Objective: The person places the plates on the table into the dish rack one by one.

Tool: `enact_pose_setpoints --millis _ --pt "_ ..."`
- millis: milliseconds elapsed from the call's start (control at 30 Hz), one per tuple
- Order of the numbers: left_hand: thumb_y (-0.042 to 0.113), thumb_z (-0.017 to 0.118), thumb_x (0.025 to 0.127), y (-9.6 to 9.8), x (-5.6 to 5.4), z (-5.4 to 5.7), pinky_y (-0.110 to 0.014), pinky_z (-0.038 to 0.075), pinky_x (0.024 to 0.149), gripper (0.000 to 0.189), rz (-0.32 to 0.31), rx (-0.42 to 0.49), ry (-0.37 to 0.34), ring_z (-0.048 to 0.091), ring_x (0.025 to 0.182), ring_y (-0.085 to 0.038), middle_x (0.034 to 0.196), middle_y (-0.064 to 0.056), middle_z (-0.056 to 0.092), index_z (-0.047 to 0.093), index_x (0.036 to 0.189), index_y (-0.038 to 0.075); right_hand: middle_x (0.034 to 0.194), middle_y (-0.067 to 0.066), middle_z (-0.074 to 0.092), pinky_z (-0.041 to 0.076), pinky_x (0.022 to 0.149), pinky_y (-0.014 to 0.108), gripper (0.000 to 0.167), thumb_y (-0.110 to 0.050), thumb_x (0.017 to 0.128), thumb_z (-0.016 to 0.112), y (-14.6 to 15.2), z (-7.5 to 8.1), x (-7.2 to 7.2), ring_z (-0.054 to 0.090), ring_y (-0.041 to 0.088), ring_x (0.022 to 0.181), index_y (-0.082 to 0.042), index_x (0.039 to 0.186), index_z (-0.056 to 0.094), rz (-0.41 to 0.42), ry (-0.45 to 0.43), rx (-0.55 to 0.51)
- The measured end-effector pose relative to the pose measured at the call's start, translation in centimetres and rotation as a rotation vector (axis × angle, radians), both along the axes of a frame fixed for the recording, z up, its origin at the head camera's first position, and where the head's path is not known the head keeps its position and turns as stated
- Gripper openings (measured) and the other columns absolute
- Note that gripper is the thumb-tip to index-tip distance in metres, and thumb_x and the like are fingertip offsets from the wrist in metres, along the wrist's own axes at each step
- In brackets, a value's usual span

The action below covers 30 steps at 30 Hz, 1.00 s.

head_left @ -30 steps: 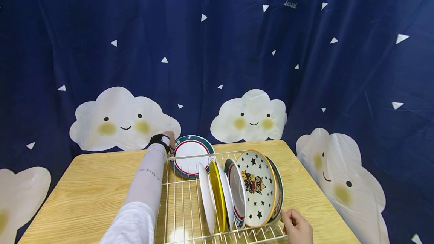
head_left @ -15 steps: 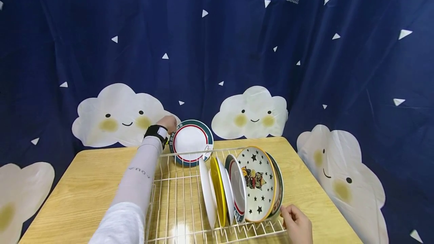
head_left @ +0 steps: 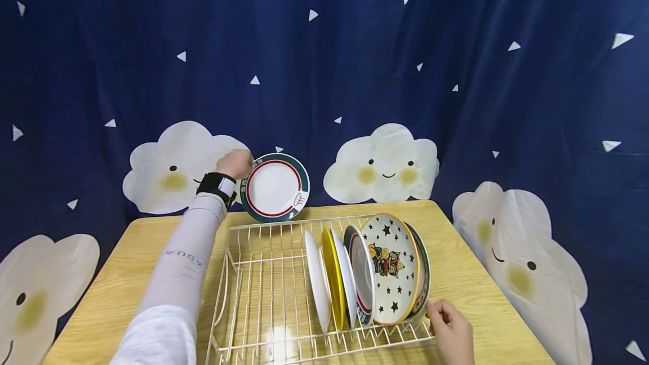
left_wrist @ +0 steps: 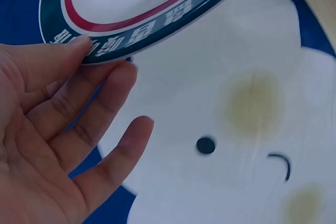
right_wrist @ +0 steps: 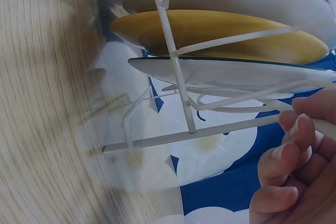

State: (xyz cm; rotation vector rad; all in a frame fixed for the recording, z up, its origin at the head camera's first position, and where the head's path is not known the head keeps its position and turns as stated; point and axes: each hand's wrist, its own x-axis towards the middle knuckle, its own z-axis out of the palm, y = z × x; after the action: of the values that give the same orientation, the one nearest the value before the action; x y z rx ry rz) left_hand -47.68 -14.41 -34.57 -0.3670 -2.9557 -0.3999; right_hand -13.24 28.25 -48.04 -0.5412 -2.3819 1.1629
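Observation:
A round plate (head_left: 275,187) with a white centre, red ring and dark green lettered rim is held up behind the rack, its face toward me. My left hand (head_left: 235,163) pinches its left edge; the left wrist view shows the thumb on top of the rim and fingers beneath, the little finger apart. Several plates stand on edge in a white wire dish rack (right_wrist: 170,40), among them a yellow plate (head_left: 332,275) and a star-patterned plate (head_left: 392,297). My right hand (head_left: 451,328) grips the wire at the rack's front right corner, fingers curled.
The rack stands on a wooden table (head_left: 127,275), with plates filling its right half and bare wire slots at its left. Behind the table hangs a dark blue curtain (head_left: 304,72) with smiling white clouds. A dark-rimmed plate (head_left: 425,263) is rightmost in the rack.
My left hand has lifted the green-rimmed plate up from behind the rack and moved it slightly left. The right hand keeps its grip on the rack's corner.

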Motion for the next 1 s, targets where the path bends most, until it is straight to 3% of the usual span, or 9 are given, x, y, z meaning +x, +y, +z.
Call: enact_pose_setpoints --millis 167,300,500,633,833,1000 --pt "0.006 0.056 0.086 -1.1 1.4 2.1 -0.032 0.03 0.048 0.026 0.021 0.018 0.118 0.044 0.059 -0.021 0.063 -0.005 0.047 0.048 0.061 0.01 0.049 0.0 0.049 0.033 0.042 0.023 0.028 -0.015 0.093 0.065 0.2 0.2 -0.1 0.04 0.006 0.044 -0.005 0.067 0.059 -0.005 0.009 -0.014" --pt "0.007 0.056 0.088 -2.3 2.6 3.1 -0.034 0.034 0.048 0.021 0.053 0.064 0.193 0.049 0.062 -0.024 0.068 -0.009 0.053 0.055 0.067 0.006 0.049 0.002 0.049 0.032 0.042 0.024 0.028 -0.014 0.093 0.064 0.3 0.1 -0.2 0.041 0.007 0.044 -0.004 0.067 0.06 -0.004 0.01 -0.026" --pt "0.011 0.057 0.091 -4.3 5.4 3.1 -0.041 0.042 0.055 0.011 0.111 0.191 0.263 0.06 0.073 -0.031 0.083 -0.016 0.066 0.063 0.088 0.002 0.049 -0.001 0.049 0.033 0.042 0.023 0.028 -0.014 0.094 0.063 0.2 -0.2 0.0 0.041 0.007 0.045 -0.002 0.069 0.06 0.003 -0.011 -0.043" --pt "0.01 0.057 0.092 -5.3 7.3 3.1 -0.044 0.044 0.06 0.015 0.126 0.251 0.304 0.061 0.074 -0.034 0.086 -0.022 0.068 0.064 0.093 -0.003 0.049 0.001 0.049 0.034 0.042 0.022 0.028 -0.014 0.093 0.063 0.1 -0.2 0.0 0.041 0.007 0.044 -0.003 0.069 0.06 0.007 -0.004 -0.043" --pt "0.008 0.058 0.092 -6.4 10.2 3.1 -0.049 0.048 0.071 0.018 0.105 0.326 0.329 0.062 0.081 -0.037 0.091 -0.027 0.068 0.064 0.095 -0.009 0.05 0.005 0.05 0.033 0.042 0.022 0.027 -0.014 0.093 0.063 0.0 -0.3 0.1 0.041 0.007 0.044 -0.002 0.069 0.059 -0.007 -0.011 -0.051" --pt "0.009 0.06 0.093 -7.3 12.9 3.1 -0.047 0.049 0.07 0.019 0.086 0.378 0.34 0.063 0.083 -0.038 0.093 -0.027 0.069 0.065 0.097 -0.008 0.048 -0.001 0.048 0.032 0.042 0.021 0.028 -0.014 0.093 0.064 0.0 -0.2 0.1 0.04 0.006 0.044 -0.002 0.068 0.059 0.0 0.006 -0.039"
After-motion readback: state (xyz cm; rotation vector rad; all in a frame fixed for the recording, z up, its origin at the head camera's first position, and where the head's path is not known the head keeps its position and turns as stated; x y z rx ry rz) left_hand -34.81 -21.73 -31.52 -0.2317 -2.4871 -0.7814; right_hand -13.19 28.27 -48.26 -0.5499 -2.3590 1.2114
